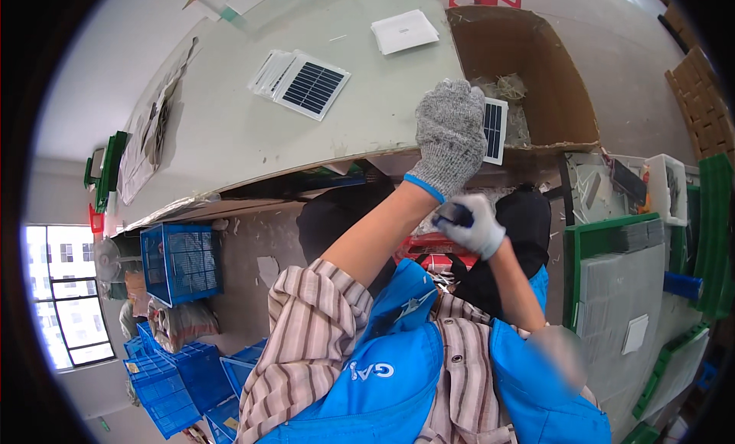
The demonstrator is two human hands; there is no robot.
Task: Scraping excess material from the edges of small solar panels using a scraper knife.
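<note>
My left hand, in a grey knitted glove with a blue cuff, is closed over the table edge beside the cardboard box. A small solar panel with dark cells and a white border sticks out from its right side, gripped by fingers that are mostly hidden. Lower and nearer to me, my right hand wears a white glove and has its fingers curled. Something dark blue shows at those fingertips; I cannot tell whether it is a held object or part of the glove. On the table lies a fanned stack of similar solar panels.
A stack of white cards lies on the pale table. Clear scraps sit inside the open cardboard box at its right. A green-edged tray of flat grey sheets stands on my right. Blue crates stand on the left.
</note>
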